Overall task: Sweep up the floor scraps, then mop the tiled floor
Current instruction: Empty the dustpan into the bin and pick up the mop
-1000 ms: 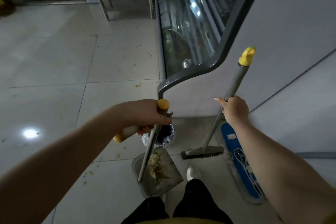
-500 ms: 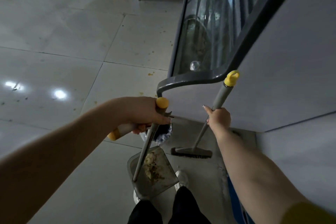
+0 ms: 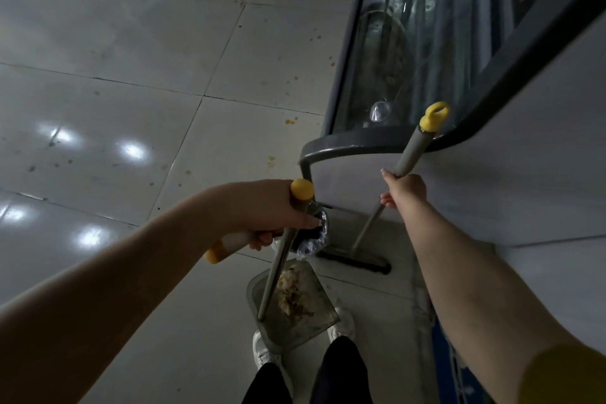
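Note:
My left hand (image 3: pixel 272 211) grips the yellow-capped grey handle of the dustpan (image 3: pixel 295 315), together with a second white handle with a yellow end (image 3: pixel 218 249). The pan sits low over the tiled floor (image 3: pixel 131 108) in front of my shoes and holds a pile of food scraps (image 3: pixel 292 292). My right hand (image 3: pixel 405 190) holds the grey broom handle (image 3: pixel 411 151) below its yellow hook cap. The broom head (image 3: pixel 354 260) rests on the floor at the foot of the display case. Small yellow scraps (image 3: pixel 290 121) lie on the tiles beside the case.
A glass-fronted display case (image 3: pixel 426 43) with a grey frame fills the right side, close to the broom. A small bin with a crinkled plastic liner (image 3: pixel 313 239) stands between pan and broom. A blue flat thing (image 3: pixel 441 357) lies along the case's base at the lower right.
The view has swung left, so the blue thing has slid almost out of sight. Both hands keep their grips; the broom head now sits closer to the bin and the dustpan nearer my shoes.

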A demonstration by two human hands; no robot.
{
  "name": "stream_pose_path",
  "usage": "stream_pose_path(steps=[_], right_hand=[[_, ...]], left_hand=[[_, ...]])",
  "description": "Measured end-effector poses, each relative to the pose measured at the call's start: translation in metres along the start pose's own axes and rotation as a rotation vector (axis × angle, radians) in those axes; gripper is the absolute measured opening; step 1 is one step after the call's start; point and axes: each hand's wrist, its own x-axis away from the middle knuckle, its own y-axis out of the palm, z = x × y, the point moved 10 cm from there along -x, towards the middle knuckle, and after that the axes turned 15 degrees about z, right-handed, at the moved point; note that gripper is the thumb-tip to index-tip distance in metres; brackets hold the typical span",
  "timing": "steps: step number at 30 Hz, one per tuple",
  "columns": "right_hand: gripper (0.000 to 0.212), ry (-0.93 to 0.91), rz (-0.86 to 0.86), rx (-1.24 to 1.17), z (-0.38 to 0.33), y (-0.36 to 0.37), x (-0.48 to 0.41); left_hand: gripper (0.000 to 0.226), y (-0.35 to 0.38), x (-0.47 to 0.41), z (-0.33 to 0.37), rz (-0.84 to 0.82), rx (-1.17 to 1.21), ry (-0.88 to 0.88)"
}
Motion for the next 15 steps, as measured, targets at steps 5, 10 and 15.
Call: stream_pose_path(steps=[5, 10, 15], right_hand=[[0.046, 0.004, 0.053, -0.017, -0.003, -0.003, -0.002], [0.053, -0.056, 0.068, -0.022, -0.015, 0.000, 0.005], [0.056, -0.160, 0.119, 0.047, -0.029, -0.003, 0.016]], left_hand=[[0.023, -0.002, -0.002, 0.001, 0.005, -0.042, 0.026], [0.023, 0.001, -0.004, 0.000, 0.012, -0.058, 0.030], [0.022, 0.006, -0.001, -0.001, 0.008, -0.070, 0.032]])
